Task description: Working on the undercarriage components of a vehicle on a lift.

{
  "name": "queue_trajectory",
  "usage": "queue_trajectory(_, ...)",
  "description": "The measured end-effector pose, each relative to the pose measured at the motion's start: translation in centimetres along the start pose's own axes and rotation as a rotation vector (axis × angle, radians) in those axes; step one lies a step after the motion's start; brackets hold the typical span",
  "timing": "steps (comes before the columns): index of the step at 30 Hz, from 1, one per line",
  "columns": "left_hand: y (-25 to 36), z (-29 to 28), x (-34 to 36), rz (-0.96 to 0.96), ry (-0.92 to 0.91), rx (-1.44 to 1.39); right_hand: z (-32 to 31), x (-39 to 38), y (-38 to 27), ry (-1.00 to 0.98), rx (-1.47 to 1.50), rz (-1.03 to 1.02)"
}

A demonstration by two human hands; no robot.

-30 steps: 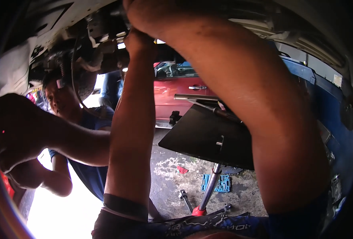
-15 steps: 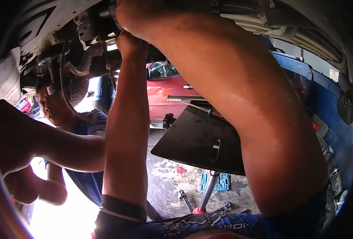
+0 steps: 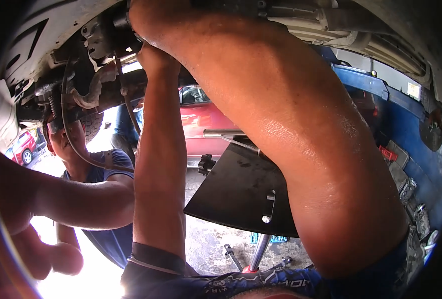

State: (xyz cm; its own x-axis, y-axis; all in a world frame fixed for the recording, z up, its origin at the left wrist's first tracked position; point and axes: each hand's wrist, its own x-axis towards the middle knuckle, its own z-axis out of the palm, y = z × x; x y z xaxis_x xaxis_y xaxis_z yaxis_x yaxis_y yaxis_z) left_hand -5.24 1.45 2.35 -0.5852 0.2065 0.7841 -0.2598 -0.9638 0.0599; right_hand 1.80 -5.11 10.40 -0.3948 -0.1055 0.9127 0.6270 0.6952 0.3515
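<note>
Both my arms are raised to the underside of a vehicle. My left hand is curled closed just below a dark underbody part; what lies inside its fingers is hidden. Above it, my right hand reaches up beside that same dark part, its fingers out of sight at the upper edge. My right arm crosses in front and covers much of the area around both hands. Left of them hang a metal bracket and a thin dark hose.
Below my arms stands a black tray on a chrome post, with a metal bar over it. At left, a co-worker in dark blue reaches an arm upward. A red car and blue metal structure stand beyond.
The view has shifted slightly, so the underbody parts and both my hands sit farther left. The tray appears lower and larger. The co-worker's head has tilted. My hands stay at the same spot underneath.
</note>
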Motion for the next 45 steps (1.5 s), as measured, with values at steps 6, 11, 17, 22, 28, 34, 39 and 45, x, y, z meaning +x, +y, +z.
queue_trajectory(6, -2.4, 6.6, -3.2, -0.101, 0.0, -0.24, 7.8, 1.2, 7.6, 0.922, -0.121, 0.126)
queue_trajectory(11, 2.4, 1.5, -1.8, -0.154, -0.087, -0.322, 1.2, 0.4, 1.2, 0.11, -0.101, 0.067)
queue_trajectory(17, 0.3, 2.4, -0.8, -0.11, 0.001, -0.222, 2.9, 1.5, 2.0, 0.283, 0.057, 0.11)
queue_trajectory(22, 2.9, 2.7, -2.0, -0.245, -0.018, -0.266, 1.7, 1.3, 1.5, 0.18, -0.049, 0.126)
queue_trajectory(28, 1.8, 2.4, -1.4, -0.116, 0.114, -0.072, -2.9, -5.8, 2.0, -0.082, 0.032, -0.127)
queue_trajectory(34, 3.3, 3.2, -1.8, -0.174, 0.027, -0.004, -6.0, -15.1, 6.8, -0.509, 0.303, -0.011)
queue_trajectory(39, 3.7, 3.2, -2.6, -0.245, 0.012, -0.051, -1.4, -15.1, 9.6, -0.44, 1.44, 0.576)
queue_trajectory(45, 4.0, 4.3, -4.5, -0.309, 0.186, 0.38, 2.3, -13.3, 9.0, -0.237, 1.772, 0.804)
